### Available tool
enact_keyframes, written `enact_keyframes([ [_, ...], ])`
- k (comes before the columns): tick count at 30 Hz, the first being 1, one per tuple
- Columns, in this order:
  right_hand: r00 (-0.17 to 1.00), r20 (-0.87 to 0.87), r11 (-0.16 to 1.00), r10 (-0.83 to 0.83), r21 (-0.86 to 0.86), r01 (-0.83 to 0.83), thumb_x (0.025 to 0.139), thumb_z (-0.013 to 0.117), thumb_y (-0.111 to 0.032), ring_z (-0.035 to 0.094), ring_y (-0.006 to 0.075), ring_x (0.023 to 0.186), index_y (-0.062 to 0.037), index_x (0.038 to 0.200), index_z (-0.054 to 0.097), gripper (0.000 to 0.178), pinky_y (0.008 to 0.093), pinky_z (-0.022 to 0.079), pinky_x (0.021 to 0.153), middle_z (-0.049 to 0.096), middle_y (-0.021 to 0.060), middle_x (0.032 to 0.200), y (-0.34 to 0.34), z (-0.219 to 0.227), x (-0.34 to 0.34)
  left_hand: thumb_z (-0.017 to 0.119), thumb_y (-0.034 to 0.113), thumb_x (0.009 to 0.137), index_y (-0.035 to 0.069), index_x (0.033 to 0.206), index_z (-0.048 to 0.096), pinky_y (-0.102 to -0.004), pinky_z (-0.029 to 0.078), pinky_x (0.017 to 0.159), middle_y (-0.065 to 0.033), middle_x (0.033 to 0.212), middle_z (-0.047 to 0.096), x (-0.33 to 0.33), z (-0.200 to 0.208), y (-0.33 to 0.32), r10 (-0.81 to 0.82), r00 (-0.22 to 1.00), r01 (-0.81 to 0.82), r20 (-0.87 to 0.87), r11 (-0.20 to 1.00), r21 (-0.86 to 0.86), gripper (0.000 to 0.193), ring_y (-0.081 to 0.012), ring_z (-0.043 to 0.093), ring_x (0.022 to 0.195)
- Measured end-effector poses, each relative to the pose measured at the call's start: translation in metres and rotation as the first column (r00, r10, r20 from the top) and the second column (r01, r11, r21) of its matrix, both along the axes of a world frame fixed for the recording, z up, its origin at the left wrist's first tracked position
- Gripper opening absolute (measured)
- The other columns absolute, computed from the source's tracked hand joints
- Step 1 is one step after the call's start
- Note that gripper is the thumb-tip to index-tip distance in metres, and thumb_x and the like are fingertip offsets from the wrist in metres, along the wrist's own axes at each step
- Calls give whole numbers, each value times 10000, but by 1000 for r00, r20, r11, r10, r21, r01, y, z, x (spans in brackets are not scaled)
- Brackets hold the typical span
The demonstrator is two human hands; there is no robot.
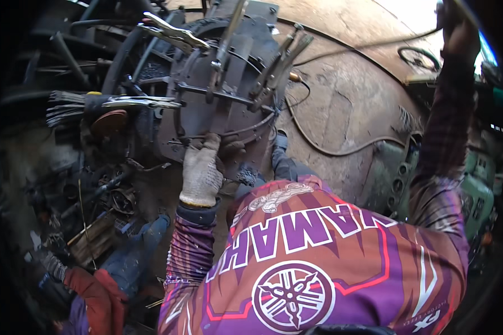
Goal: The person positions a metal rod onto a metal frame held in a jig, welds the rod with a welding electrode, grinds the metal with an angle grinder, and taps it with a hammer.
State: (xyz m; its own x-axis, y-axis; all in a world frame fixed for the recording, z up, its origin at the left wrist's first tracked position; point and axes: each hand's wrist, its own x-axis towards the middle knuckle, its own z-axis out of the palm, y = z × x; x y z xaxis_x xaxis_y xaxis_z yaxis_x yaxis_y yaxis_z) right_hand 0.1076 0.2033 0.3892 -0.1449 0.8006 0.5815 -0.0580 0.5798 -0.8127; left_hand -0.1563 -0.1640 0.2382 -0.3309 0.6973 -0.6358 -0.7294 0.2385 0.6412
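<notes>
My left hand (pixel 201 173), in a pale knitted glove, rests at the near edge of a dark metal plate (pixel 179 123). Its fingers curl in beside a thin curved metal rod (pixel 243 129); what they grip is hidden. Several locking pliers are clamped around the plate, among them one at the upper left (pixel 176 33), one at the left (pixel 140 103) and one at the right (pixel 279 70). A straight bar (pixel 215 92) crosses the plate. My right hand (pixel 461 36) is bare and raised at the upper right, closed around something dark, cut off by the picture's rim.
Dark metal bars and a bundle of thin rods (pixel 67 109) crowd the left. A cable (pixel 318 146) snakes over the concrete floor. Green machines (pixel 478 190) stand at the right. Another person's red sleeve (pixel 95 290) and gloved hand (pixel 51 265) show at the lower left.
</notes>
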Motion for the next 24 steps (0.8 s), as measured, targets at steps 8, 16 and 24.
enact_keyframes([
  [8, 980, 5, 829, -197, -534, 169, 825, 665, -76, 587, 153, 657, -24, 966, 547, 191, 288, 484, 584, 568, 60, 789, -246, -195, 110, 517, 160, 980, 33, 979, 532, -449, 578, 762, -175, 980, 661, 1, -10, -10, -76, 995, 78, -61, 996, 36, 128, -290, 676, 829],
  [16, 891, 448, 652, -72, -656, 382, 753, 747, -79, 571, 101, 639, -40, 824, 601, 168, 271, 470, 591, 607, 16, 704, -359, -261, 79, 506, 199, 989, -32, 1102, 551, -426, 576, 821, -176, 1039, 646, -2, -16, -12, -89, 993, 93, -72, 994, 62, 260, -277, 658, 920],
  [24, 875, 483, 763, 21, -574, 298, 699, 728, -89, 596, 189, 672, -36, 865, 589, 222, 312, 485, 639, 608, 60, 739, -361, -271, 42, 504, 214, 991, -55, 1187, 525, -426, 541, 884, -196, 1143, 610, -3, -15, -15, -91, 994, 96, -59, 991, 97, 334, -280, 625, 983],
])
